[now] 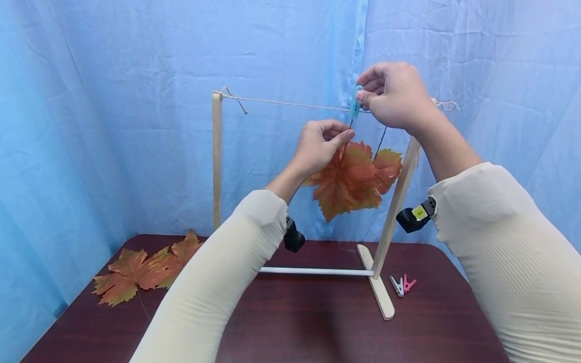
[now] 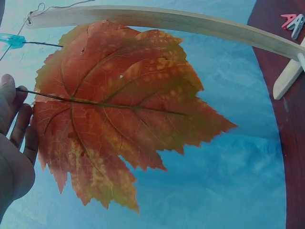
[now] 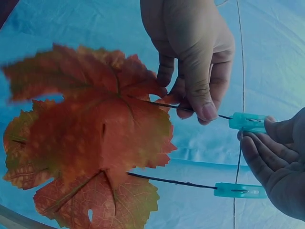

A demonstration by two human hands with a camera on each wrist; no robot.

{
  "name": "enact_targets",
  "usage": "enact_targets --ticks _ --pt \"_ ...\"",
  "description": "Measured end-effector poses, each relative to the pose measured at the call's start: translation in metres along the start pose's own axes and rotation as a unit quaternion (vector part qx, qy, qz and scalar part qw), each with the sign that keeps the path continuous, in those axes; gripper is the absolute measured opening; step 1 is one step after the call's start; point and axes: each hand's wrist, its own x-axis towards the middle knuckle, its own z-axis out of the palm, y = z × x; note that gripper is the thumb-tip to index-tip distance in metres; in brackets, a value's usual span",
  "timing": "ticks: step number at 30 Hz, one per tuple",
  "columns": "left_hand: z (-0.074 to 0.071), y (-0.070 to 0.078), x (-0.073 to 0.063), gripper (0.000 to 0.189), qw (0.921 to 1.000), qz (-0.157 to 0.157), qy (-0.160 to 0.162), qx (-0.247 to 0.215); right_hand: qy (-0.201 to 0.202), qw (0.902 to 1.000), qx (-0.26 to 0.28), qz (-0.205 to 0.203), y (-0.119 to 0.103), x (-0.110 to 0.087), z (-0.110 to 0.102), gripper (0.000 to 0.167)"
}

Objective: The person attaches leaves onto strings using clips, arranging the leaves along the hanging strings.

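Observation:
My left hand (image 1: 320, 143) pinches the dark stem of an orange-red artificial maple leaf (image 1: 347, 181) between thumb and fingers. Just above it, my right hand (image 1: 399, 96) grips a teal clothespin (image 1: 355, 103) at the string (image 1: 286, 103). The right wrist view shows the top of that stem meeting the clothespin's tip. A second maple leaf (image 1: 388, 169) hangs behind and to the right, partly hidden by the first. Its stem runs up to another teal clothespin (image 3: 239, 191) on the string, which my right hand covers in the head view.
The string is tied between two wooden posts (image 1: 217, 161), with a white rod (image 1: 317, 271) low between them and a wooden foot (image 1: 379, 287) at right. White (image 1: 397, 286) and pink clothespins (image 1: 409, 283) lie beside it. More maple leaves (image 1: 131, 275) lie on the dark table's left.

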Motion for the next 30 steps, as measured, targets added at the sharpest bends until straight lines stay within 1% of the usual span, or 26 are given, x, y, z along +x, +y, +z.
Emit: enact_targets --ticks 3,9,13,19,25,30 --pt "0.0004 -0.0004 0.0006 0.023 0.9999 0.003 0.009 -0.009 -0.004 1.0 0.0 0.003 -0.0008 0.0003 -0.0005 0.038" --pt "0.0009 0.0 0.0002 0.023 0.9999 0.0 0.014 -0.01 -0.009 0.9999 0.007 0.01 -0.0008 -0.0007 -0.0007 0.04" --pt "0.0023 -0.0001 -0.0005 0.024 0.9997 0.001 0.021 -0.016 0.001 1.0 0.005 0.007 0.0006 0.0 -0.0003 0.038" --pt "0.0048 0.0 -0.001 0.023 0.9992 0.012 0.031 -0.02 0.006 0.9999 -0.005 0.009 0.0003 0.0003 -0.0013 0.036" --pt "0.0061 -0.0001 -0.0016 0.023 0.9982 0.013 0.045 -0.036 -0.002 0.9997 0.016 0.021 -0.0007 0.0002 -0.003 0.038" --pt "0.0075 0.0012 -0.0014 0.023 0.9976 0.01 0.048 -0.049 -0.009 0.999 0.028 0.034 0.0001 0.0008 -0.0057 0.039"
